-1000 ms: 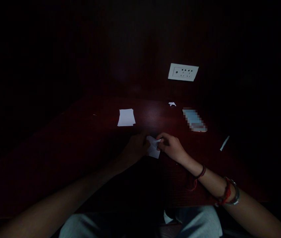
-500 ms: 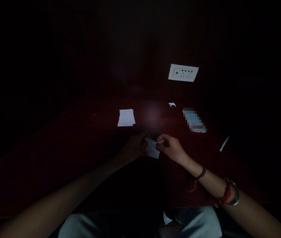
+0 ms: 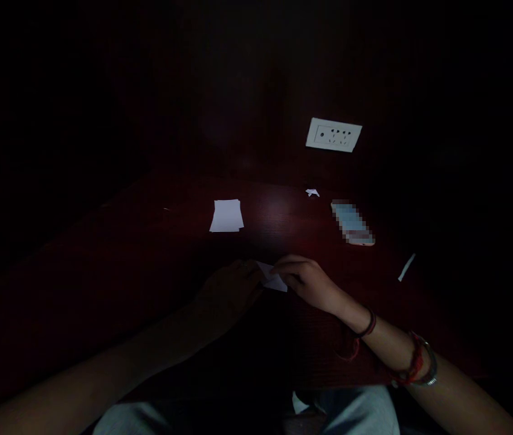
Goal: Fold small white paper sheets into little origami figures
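Observation:
The scene is very dark. A small white piece of paper (image 3: 272, 279) lies low over the dark red table (image 3: 147, 260) between my two hands. My left hand (image 3: 229, 289) pinches its left edge with curled fingers. My right hand (image 3: 308, 281) covers its right side, fingers bent down onto it. Bracelets and a red cord ring my right wrist (image 3: 412, 359). Most of the paper is hidden by my fingers.
A small stack of white paper sheets (image 3: 227, 215) lies further back on the table. A tiny folded paper scrap (image 3: 312, 193), a phone (image 3: 352, 223) and a narrow paper strip (image 3: 406, 267) lie to the right. A white wall socket (image 3: 333, 134) sits behind.
Both hands have lowered and drawn slightly toward me with the paper. The paper now shows less, flatter under my right fingers.

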Tool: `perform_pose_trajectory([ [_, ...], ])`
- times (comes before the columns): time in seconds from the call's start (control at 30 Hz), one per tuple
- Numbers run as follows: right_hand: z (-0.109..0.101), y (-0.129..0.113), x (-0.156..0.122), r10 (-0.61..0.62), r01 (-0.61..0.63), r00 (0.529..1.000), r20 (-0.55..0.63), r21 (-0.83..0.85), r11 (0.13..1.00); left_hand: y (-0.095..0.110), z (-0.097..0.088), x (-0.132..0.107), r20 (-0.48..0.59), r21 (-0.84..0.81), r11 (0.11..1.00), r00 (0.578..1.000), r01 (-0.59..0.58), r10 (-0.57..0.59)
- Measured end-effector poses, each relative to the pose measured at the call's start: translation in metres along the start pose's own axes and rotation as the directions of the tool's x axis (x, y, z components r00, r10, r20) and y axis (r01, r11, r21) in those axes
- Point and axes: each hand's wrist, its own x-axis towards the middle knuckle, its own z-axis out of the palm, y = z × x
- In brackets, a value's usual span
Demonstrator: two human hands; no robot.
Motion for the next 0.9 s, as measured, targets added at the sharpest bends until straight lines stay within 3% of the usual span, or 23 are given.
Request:
perform_pose_trajectory([
  [0.13,0.003,-0.001,-0.003,-0.085,0.089,0.996,0.041,-0.129,0.988,-0.014,-0.01,0.0,0.027,0.057,0.997,0.998,0.051,-0.053],
  [0.23,0.004,0.0,-0.004,-0.121,0.133,0.991,0.065,-0.226,0.965,-0.014,-0.013,0.004,-0.015,0.094,0.993,0.997,0.073,-0.072],
  [0.3,0.005,0.0,-0.004,-0.123,0.141,0.989,0.084,-0.265,0.954,-0.013,-0.01,0.008,-0.047,0.057,0.998,0.998,-0.026,0.029],
  [0.4,0.005,-0.002,-0.005,-0.114,0.137,0.989,0.092,-0.302,0.943,-0.017,-0.002,0.011,-0.015,0.019,0.986,0.986,-0.164,0.164],
  [0.67,0.004,-0.006,-0.006,-0.071,0.094,0.994,0.081,-0.334,0.938,-0.038,0.002,0.017,0.027,0.037,0.984,0.984,-0.175,0.174],
  [0.9,0.003,-0.001,-0.006,-0.125,0.141,0.99,0.07,-0.326,0.935,-0.062,-0.005,0.038,0.083,0.013,0.907,0.905,-0.42,0.418],
])
